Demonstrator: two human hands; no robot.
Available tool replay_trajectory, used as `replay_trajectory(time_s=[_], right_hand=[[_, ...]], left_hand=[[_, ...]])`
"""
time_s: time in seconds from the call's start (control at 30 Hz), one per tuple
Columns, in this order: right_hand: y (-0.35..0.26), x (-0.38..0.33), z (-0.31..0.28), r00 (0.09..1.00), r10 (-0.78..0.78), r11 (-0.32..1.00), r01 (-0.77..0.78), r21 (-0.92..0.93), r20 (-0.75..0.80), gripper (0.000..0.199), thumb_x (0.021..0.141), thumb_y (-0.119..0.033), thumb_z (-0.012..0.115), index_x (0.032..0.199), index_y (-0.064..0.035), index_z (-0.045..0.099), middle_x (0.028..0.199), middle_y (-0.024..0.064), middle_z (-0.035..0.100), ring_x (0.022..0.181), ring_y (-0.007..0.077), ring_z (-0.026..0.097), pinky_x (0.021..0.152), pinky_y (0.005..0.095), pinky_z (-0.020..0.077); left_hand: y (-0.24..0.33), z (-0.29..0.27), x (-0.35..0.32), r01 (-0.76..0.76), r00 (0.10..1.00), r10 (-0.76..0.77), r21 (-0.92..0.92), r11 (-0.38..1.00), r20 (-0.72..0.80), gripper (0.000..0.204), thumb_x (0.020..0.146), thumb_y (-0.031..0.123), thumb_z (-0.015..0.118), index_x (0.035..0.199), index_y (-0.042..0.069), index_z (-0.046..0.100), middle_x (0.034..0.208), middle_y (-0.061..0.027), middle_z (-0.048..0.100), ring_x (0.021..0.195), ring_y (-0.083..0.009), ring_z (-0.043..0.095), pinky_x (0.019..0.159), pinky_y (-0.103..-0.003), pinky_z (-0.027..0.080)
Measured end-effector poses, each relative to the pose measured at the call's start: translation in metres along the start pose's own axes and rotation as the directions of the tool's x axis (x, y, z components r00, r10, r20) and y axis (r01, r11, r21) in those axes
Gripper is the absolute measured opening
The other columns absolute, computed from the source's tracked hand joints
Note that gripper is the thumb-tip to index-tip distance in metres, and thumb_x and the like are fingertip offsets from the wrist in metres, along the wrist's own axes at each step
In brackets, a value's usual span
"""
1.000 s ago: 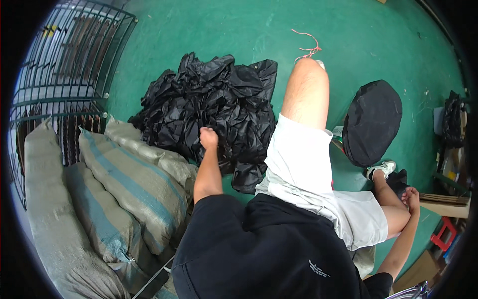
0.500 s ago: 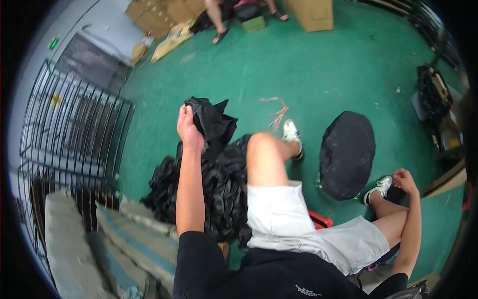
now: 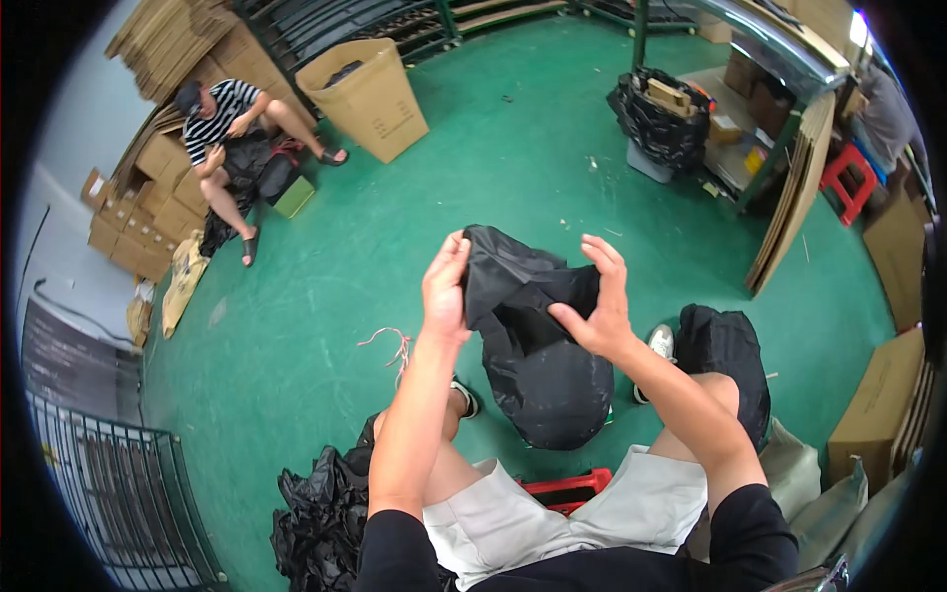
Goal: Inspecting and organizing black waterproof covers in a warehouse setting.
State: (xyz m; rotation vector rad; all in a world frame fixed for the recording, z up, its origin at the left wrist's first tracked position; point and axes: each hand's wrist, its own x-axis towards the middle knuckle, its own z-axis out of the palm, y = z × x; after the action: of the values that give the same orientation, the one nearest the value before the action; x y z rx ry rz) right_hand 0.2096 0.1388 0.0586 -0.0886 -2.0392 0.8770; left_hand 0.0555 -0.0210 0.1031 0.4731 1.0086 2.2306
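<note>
At lower left of the frame, a dark barred rack (image 3: 109,493). At upper left, a seated co-worker (image 3: 235,111) in a striped top, with black material (image 3: 247,163) over the lap. Along the lower edge, left of centre, a crumpled black pile (image 3: 326,523); well above, an open cardboard box (image 3: 385,109). Left of centre, pink string (image 3: 400,350) on the green floor (image 3: 473,148). At centre, the left hand (image 3: 446,293), fingers closed on the left edge of a black cloth (image 3: 518,271), raised between 2 hands, overlapping a rounded black bundle (image 3: 552,400). Right of centre, the right hand (image 3: 607,311), fingers spread, thumb across the cloth's right side; cannot tell whether pressing. Farther right, a black bag (image 3: 725,365) and pale sacks (image 3: 789,469).
</note>
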Motion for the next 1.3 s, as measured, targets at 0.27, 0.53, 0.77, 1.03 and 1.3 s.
replay_trajectory(time_s=[0.27,0.53,0.77,1.03,1.3], right_hand=[[0.045,-0.001,0.031,0.969,0.12,0.987,-0.14,0.081,0.216,0.016,0.081,-0.008,0.069,0.09,-0.0002,0.058,0.098,0.0134,0.06,0.091,0.033,0.057,0.082,0.04,0.0443],[0.061,0.005,0.04,0.87,0.32,0.897,-0.406,0.176,0.375,0.027,0.091,-0.016,0.059,0.077,0.0014,0.045,0.067,0.0125,0.042,0.059,0.0231,0.042,0.055,0.0344,0.0373],[0.07,0.003,0.031,0.673,0.458,0.518,-0.733,0.441,0.581,0.028,0.096,-0.022,0.056,0.077,-0.0018,0.052,0.069,-0.0059,0.043,0.069,0.0046,0.038,0.06,0.0274,0.0359],[0.072,0.015,0.007,0.592,0.447,0.472,-0.793,0.385,0.67,0.032,0.096,-0.03,0.059,0.077,-0.0046,0.061,0.069,-0.0078,0.053,0.066,0.0033,0.048,0.06,0.0232,0.0422],[0.083,0.008,0.01,0.82,0.356,0.907,-0.418,0.044,0.448,0.029,0.088,-0.022,0.066,0.076,0.0024,0.056,0.067,0.0078,0.047,0.062,0.0174,0.048,0.057,0.0345,0.0391]], left_hand=[[-0.085,-0.003,0.022,0.282,0.958,-0.276,0.075,0.957,-0.079,0.015,0.099,0.019,0.052,0.107,0.006,0.052,0.091,0.0002,0.058,0.081,-0.006,0.053,0.074,-0.023,0.046],[-0.077,-0.011,0.034,0.016,0.964,-0.225,0.814,0.581,0.141,0.1,0.068,0.023,0.082,0.141,0.006,0.016,0.122,-0.027,0.049,0.116,-0.0391,0.052,0.099,-0.044,0.041],[-0.07,-0.009,0.025,-0.164,0.975,-0.104,0.95,0.266,0.198,0.078,0.068,-0.001,0.062,0.138,0.009,0.03,0.126,-0.0224,0.049,0.115,-0.0387,0.054,0.095,-0.04,0.044],[-0.069,-0.019,0.025,-0.299,0.952,0.061,0.868,0.396,0.299,0.03,0.086,0.003,0.06,0.116,0.004,0.062,0.104,-0.0152,0.066,0.094,-0.0345,0.064,0.081,-0.034,0.05],[-0.077,-0.026,0.027,-0.452,0.889,0.192,0.866,0.212,0.417,0.023,0.083,0.006,0.064,0.106,0.005,0.068,0.103,-0.0101,0.068,0.092,-0.0302,0.064,0.08,-0.035,0.05]])
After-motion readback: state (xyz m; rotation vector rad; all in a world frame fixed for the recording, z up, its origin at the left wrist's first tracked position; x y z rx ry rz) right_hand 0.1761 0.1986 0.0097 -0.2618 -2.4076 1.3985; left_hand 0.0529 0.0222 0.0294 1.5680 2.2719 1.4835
